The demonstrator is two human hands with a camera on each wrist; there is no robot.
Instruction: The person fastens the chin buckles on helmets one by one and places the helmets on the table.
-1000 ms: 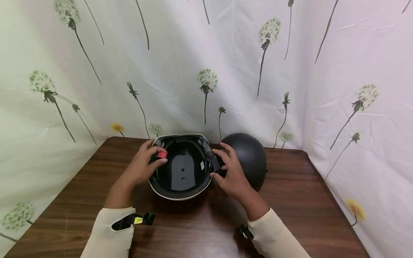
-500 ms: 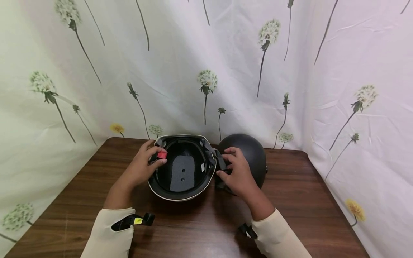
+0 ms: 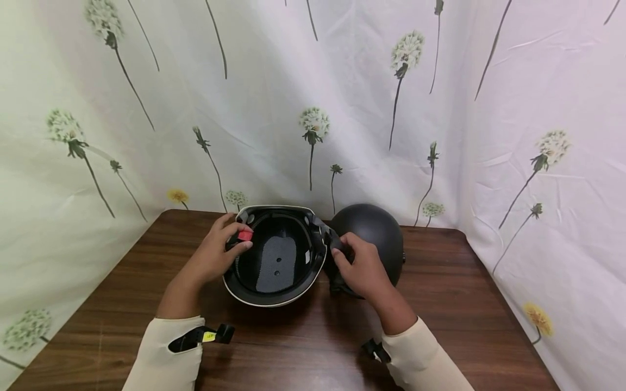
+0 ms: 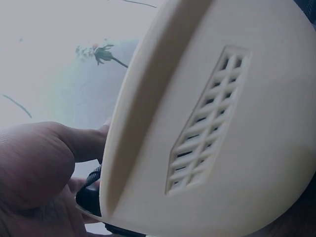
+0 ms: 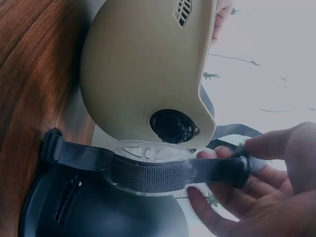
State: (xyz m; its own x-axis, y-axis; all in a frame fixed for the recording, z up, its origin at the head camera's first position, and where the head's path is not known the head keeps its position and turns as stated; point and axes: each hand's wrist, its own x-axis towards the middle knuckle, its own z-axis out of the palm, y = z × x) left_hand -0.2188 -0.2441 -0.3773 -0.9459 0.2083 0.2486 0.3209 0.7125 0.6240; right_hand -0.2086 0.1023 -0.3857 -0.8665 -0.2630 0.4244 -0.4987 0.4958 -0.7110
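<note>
An upturned helmet (image 3: 276, 301) has a black inside and, in the left wrist view, a cream shell (image 4: 261, 148) with a slotted vent. Over its left rim, my left hand (image 3: 212, 250) pinches a small red buckle (image 3: 245, 235) between thumb and index finger. Out past the right rim, my right hand (image 3: 364, 266) holds the grey chin strap (image 3: 335, 241). In the right wrist view the fingers grip the strap near a black slider (image 5: 241, 169). A clear chin cup (image 5: 148, 149) sits along that strap, whose far end carries a black buckle piece (image 5: 51, 145).
A matte black helmet (image 3: 374, 228), dome up, stands right of the upturned one and partly behind my right hand. Both are on a dark wooden table (image 3: 283, 347). A white curtain (image 3: 264, 108) printed with dandelions hangs behind and at the sides.
My right hand has moved right from the helmet's rim, drawing the chin strap outward in front of the black helmet, and its fingers have closed on it. The left hand stays on the red buckle.
</note>
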